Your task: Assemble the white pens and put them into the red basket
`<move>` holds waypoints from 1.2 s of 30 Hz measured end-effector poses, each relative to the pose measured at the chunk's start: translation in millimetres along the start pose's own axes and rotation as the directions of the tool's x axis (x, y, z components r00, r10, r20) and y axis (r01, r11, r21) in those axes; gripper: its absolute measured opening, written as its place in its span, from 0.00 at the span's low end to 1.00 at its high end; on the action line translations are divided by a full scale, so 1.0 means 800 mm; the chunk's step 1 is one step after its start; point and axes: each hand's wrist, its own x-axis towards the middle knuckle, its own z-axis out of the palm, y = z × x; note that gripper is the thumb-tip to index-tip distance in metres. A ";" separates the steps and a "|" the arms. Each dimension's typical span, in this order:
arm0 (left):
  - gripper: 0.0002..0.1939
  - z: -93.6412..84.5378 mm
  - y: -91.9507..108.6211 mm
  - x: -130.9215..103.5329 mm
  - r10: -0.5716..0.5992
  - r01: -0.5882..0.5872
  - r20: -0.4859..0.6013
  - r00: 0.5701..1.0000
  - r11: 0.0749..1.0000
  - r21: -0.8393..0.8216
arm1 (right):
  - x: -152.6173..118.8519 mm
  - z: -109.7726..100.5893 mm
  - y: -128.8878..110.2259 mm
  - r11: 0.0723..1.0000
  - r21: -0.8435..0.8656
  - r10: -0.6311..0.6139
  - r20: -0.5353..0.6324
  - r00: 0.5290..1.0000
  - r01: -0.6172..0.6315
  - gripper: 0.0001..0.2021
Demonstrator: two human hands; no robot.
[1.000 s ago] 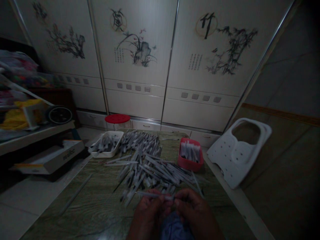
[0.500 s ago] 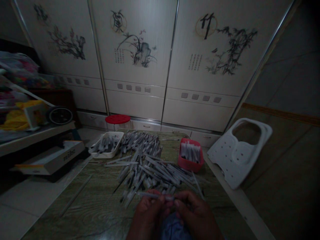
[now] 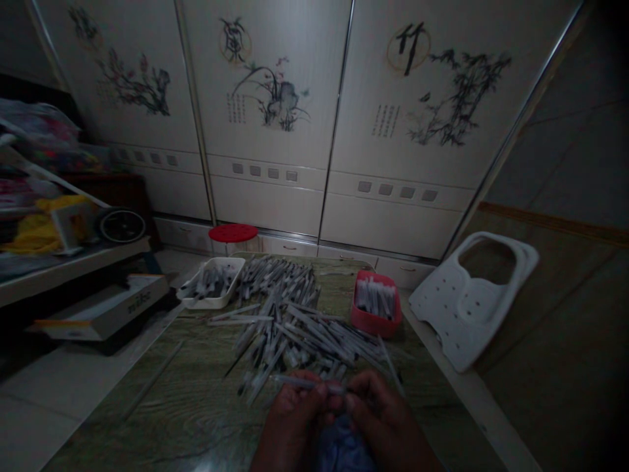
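Observation:
A pale, translucent pen (image 3: 307,382) lies crosswise between my hands at the near side of the table. My left hand (image 3: 297,416) is closed around its middle, thumb on top. The fingers of my right hand (image 3: 376,410) pinch its right end, which they partly hide. Just beyond the hands spreads a big heap of similar pens (image 3: 295,321). Upright pens fill a red container (image 3: 376,326) at the right, and a white tray (image 3: 209,303) at the far left holds more, lying loosely.
The wood-grain table (image 3: 196,393) has a single stick (image 3: 153,380) on its left part. A red stool (image 3: 232,233) stands behind it. A white plastic panel (image 3: 462,301) leans at the right. Shelves with bags and a shoe box (image 3: 113,311) are at the left.
Both hands and the pen remain nearly in the same pose. The whole view has shifted slightly.

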 end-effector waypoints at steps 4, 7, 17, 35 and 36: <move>0.19 -0.001 -0.003 0.001 -0.001 0.001 0.041 0.999 1.000 -0.004 | -0.002 0.000 0.003 0.999 -0.013 0.050 0.018 0.999 -0.050 0.24; 0.18 -0.002 -0.006 0.002 0.001 0.000 0.089 0.996 1.000 -0.012 | -0.004 0.003 0.003 0.995 -0.020 0.098 0.011 0.995 -0.098 0.28; 0.17 -0.002 0.002 0.001 0.003 -0.003 0.031 1.000 1.000 -0.013 | -0.002 -0.003 -0.002 0.999 -0.047 -0.017 0.019 1.000 0.018 0.22; 0.19 -0.002 0.000 -0.001 0.054 -0.059 0.116 0.992 0.997 0.041 | -0.003 0.005 0.008 0.993 -0.003 0.119 0.070 0.990 -0.119 0.28; 0.19 -0.002 0.001 -0.002 0.060 -0.067 0.124 0.990 0.996 0.051 | -0.003 0.008 0.010 0.986 0.026 0.163 0.068 0.984 -0.165 0.29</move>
